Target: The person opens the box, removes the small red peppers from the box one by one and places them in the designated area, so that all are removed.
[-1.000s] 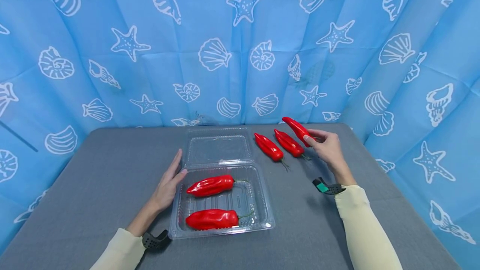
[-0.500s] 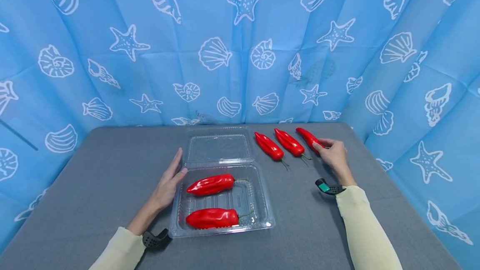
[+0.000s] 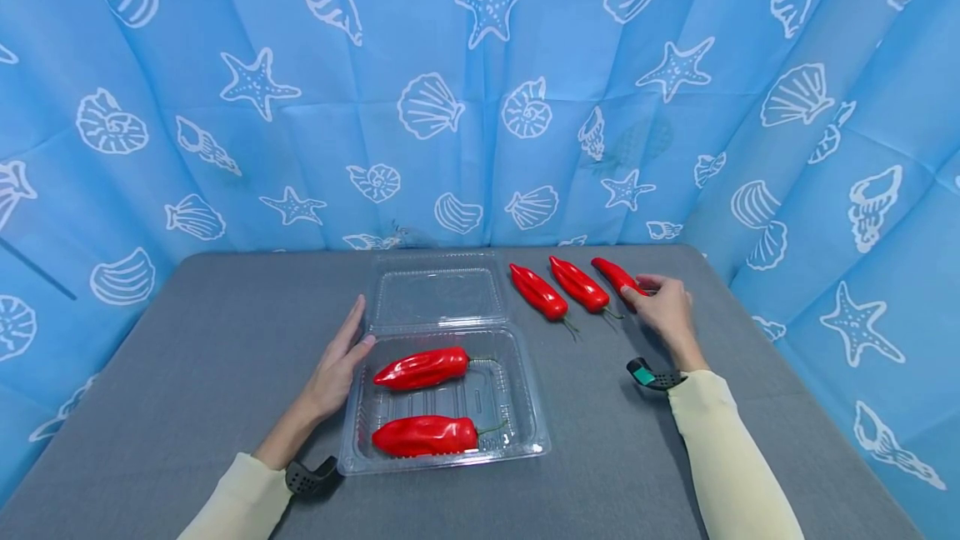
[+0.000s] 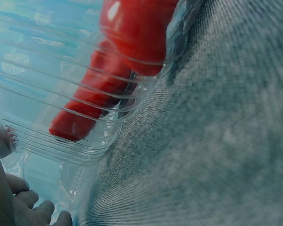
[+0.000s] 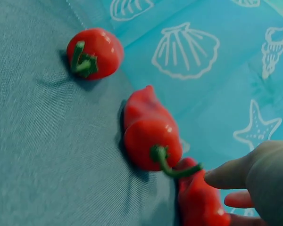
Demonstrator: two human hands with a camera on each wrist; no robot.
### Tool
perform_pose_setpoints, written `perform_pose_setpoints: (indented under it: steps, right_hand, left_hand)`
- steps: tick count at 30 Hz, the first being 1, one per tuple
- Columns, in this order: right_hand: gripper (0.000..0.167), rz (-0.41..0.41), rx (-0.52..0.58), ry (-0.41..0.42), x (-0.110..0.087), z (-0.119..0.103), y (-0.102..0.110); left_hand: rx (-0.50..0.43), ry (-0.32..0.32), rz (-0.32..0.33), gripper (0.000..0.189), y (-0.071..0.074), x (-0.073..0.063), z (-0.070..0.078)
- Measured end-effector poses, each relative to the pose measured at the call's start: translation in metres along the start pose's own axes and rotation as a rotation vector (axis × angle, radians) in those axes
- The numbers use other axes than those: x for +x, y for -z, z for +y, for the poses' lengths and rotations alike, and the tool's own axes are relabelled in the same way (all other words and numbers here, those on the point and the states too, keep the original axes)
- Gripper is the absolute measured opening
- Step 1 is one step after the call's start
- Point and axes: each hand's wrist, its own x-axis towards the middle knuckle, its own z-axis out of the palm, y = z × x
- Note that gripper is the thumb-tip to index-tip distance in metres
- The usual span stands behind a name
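Grey table (image 3: 600, 440), open clear container (image 3: 527, 394), three red peppers (image 3: 580, 285)

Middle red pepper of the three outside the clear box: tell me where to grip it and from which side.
I'd grip the middle pepper across its thick body, just past the stem, coming from above: it lies lengthwise, tapering toward the curtain, with the left pepper and right pepper flanking its long sides.
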Motion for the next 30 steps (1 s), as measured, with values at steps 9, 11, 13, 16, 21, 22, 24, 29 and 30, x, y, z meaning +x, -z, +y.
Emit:
perform_pose_setpoints:
  steps: [9,11,13,16,21,22,24,29,30]
  right_hand:
    - [0.056,0.029,-0.054,0.1,-0.011,-0.03,0.01]
    - [0.056,0.021,-0.056,0.127,-0.016,-0.039,0.011]
    - [0.057,0.004,-0.049,0.159,-0.021,-0.048,0.011]
    - [0.055,-0.023,-0.03,0.214,-0.027,-0.059,0.009]
    - [0.052,-0.063,0.003,0.321,-0.035,-0.075,0.001]
    - [0.051,-0.069,0.006,0.34,-0.037,-0.078,-0.001]
    - [0.051,-0.083,0.022,0.374,-0.041,-0.083,-0.004]
    - [0.051,-0.111,0.069,0.443,-0.054,-0.095,-0.011]
    - [0.052,-0.116,0.075,0.456,-0.056,-0.098,-0.013]
  left_hand:
    - [-0.002,-0.012,0.003,0.067,0.0,0.0,0.0]
    - [-0.004,-0.015,0.002,0.067,0.0,0.0,0.0]
    - [-0.006,-0.016,0.0,0.067,0.0,0.0,0.0]
    - [-0.008,-0.019,-0.001,0.067,0.0,0.0,-0.001]
    - [-0.01,-0.031,0.0,0.067,0.0,-0.001,-0.002]
    - [-0.01,-0.032,0.0,0.067,0.0,-0.001,-0.002]
    - [-0.011,-0.034,-0.001,0.067,0.0,-0.001,-0.002]
    - [-0.016,-0.035,-0.005,0.067,0.0,-0.001,-0.003]
    - [-0.017,-0.035,-0.006,0.067,0.0,-0.001,-0.003]
